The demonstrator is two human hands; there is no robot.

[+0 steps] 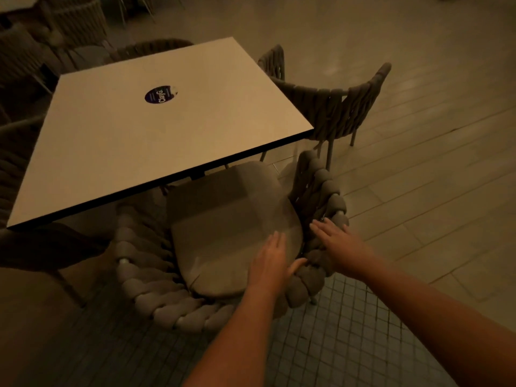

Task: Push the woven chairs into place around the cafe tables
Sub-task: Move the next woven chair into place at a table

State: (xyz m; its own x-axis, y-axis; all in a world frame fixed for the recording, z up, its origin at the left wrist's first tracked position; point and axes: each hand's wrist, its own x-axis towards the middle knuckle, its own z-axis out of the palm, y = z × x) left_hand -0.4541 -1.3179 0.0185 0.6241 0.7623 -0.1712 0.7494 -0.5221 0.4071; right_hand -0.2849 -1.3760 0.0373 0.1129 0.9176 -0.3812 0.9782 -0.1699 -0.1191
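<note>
Two hands are on the nearest woven chair (223, 247), and we judge the step in hand to be the push that tucks it under the counter (156, 129). Our left hand (272, 261) lies flat on the seat cushion (223, 219) near its back edge, fingers straight, with the thumb spread out toward the braided backrest (315, 263). Our right hand (337, 241) rests over the top of that backrest at the chair's right rear corner, fingers extended and only lightly draped; neither grip is closed round anything that we can see. The chair stands at the near edge of the counter, its front part already beneath the overhang, but it sits skewed, with most of the cushion out in the open. A second woven chair (332, 107) stands at the counter's right side, close to the corner and just beside the arm of ours. More chairs show dimly at the far and left sides. For the next move we would want a firmer hold on the backrest rim, then a forward push with a slight turn to square the seat to the counter edge, while we watch that its right arm does not catch the neighbouring chair's legs. A round sticker (161, 94) marks the counter top.
</note>
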